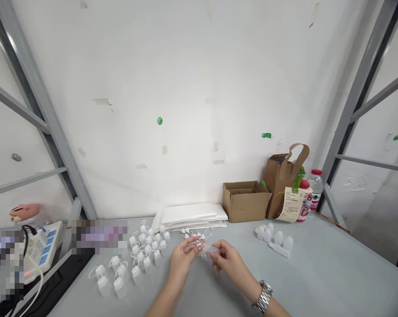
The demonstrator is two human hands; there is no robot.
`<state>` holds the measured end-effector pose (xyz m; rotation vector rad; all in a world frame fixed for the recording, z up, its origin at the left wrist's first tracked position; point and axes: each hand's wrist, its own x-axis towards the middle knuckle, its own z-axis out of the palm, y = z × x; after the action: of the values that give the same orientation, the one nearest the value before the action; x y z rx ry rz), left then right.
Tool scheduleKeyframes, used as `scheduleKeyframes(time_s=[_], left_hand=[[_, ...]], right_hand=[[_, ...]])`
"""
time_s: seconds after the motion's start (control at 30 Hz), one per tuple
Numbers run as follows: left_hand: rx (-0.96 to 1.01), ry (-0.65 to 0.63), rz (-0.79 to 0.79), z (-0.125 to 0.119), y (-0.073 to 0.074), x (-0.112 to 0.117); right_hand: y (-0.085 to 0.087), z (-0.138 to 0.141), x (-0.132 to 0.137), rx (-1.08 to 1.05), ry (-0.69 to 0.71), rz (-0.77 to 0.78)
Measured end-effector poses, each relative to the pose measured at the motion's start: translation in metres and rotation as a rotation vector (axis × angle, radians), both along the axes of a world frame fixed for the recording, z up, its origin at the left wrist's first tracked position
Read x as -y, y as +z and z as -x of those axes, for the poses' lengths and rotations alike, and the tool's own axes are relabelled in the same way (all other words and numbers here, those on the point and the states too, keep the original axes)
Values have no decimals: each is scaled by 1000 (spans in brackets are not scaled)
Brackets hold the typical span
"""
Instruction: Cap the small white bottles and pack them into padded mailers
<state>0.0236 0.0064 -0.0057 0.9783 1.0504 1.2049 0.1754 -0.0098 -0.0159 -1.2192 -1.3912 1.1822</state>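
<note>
A small translucent white bottle [212, 249] lies sideways between my hands above the table. My right hand [228, 259] pinches its body between thumb and fingers. At its left end my left hand [185, 255] is closed, fingertips pressed around what looks like a white cap with a thin loop strap; the fingers partly hide it. Just behind my hands lie several loose white caps [192, 235] with straps. To the left, several small white bottles [136, 275] stand upright in loose rows, with looped straps at their tops.
On the right lie several strapless translucent bottles [278, 237]. White flat packets [192, 215] are stacked by the wall, beside an open cardboard box [247, 208], a brown paper bag [275, 189] and a red-capped plastic bottle [315, 187]. A power strip [46, 251] with cables lies far left.
</note>
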Motion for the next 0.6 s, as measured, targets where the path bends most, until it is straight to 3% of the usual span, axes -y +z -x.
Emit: scheduleKeyframes(time_s=[0.17, 0.23, 0.4, 0.6], left_hand=[[-39, -32, -60, -1, 1, 1], [-29, -28, -47, 0, 1, 0], [-5, -4, -19, 2, 3, -1], [0, -62, -76, 3, 7, -2]], right_hand=[[1, 3, -1, -61, 73, 275], [1, 4, -1, -44, 63, 238], [0, 1, -1, 29, -5, -38], [3, 0, 3, -180, 207, 248]])
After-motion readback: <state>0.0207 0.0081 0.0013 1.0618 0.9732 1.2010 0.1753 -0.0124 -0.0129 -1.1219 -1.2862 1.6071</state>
